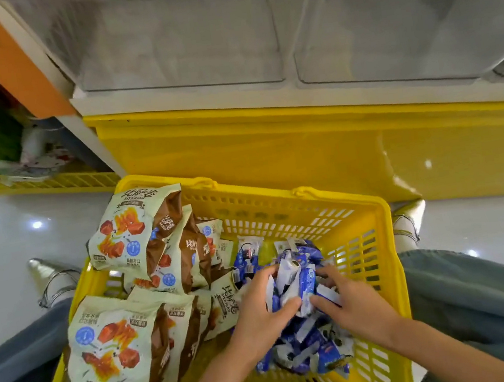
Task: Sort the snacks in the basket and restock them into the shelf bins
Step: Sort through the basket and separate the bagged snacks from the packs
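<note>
At the far left an orange panel [9,63] stands beside the shelf. Under it, a low yellow slatted tray [49,183] holds some green packages, too blurred to name. On the glossy floor a silver pointed shoe [47,274] shows, with a leg in blue denim [20,369] below it.

Between the legs sits the yellow basket [279,209]. Its left half is filled with large cream-and-brown snack bags [126,231]. Some stand upright and some lie flat near the front corner.

The right half of the basket holds a pile of small blue-and-white packets [304,345]. The left hand [261,309] grips a bundle of these packets from the left side, its fingers curled round them. The right hand [357,305] meets the same bundle from the right, with its fingers bent and closed against the packets. The bundle is raised a little above the rest of the pile and is still inside the basket.

Above and behind the basket, clear plastic shelf bins [178,45] stand side by side on the shelf, over a plain yellow base panel [270,143]. At the right, a second silver shoe [410,217] is just beside the corner of the basket.
</note>
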Tool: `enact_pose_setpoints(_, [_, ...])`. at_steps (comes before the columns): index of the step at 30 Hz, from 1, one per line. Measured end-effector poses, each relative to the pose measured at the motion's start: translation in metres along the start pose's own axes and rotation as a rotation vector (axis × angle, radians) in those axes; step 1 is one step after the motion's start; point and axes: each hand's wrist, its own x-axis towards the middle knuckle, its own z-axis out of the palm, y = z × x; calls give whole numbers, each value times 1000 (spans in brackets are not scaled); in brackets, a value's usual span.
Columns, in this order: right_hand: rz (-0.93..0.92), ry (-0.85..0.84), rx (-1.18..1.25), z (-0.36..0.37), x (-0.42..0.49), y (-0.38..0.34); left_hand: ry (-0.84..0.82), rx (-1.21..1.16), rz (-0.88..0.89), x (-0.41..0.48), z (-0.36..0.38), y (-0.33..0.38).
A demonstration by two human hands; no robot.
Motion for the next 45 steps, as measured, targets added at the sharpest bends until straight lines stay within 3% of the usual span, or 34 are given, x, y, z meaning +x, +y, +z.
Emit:
enact_pose_setpoints(6, [-37, -250, -144, 6, -32, -6, -379, 378, 45, -23, -7, -16])
enact_pose_setpoints(10, [-118, -77, -202, 11, -32, -16, -573, 392, -8, -29, -5, -24])
enact_pose_setpoints(12, [-206, -64, -115, 17, -25, -19, -510, 342, 13, -28, 0, -22])
enact_pose_setpoints(16, [-274, -210, -149, 26, -5, -22, -202, 359, 85, -14, 1, -21])
enact_pose_setpoints(20, [-136, -55, -65, 23, 21, -22, 55, 379, 60, 16, -12, -25])
enact_pose_setpoints(23, [-1, 111, -33, 23, 47, -13, -6, 354, -102, 42, -15, -28])
enact_pose_setpoints(26, [169, 27, -154, 27, 69, 3, -99, 205, -305, 62, -12, -31])
enact_pose_setpoints(29, [295, -73, -21, 35, 82, 13, -170, 51, -417, 74, -6, -35])
enact_pose_setpoints(34, [312, -64, 21, 41, 95, 18, -165, 31, -462, 91, 0, -39])
enact_pose_setpoints(39, [359, -223, -47, 40, 113, 23, -184, 230, -498, 99, 10, -40])
enact_pose_setpoints(45, [294, -189, 84, 46, 117, 23, -123, 351, -341, 87, 10, -50])
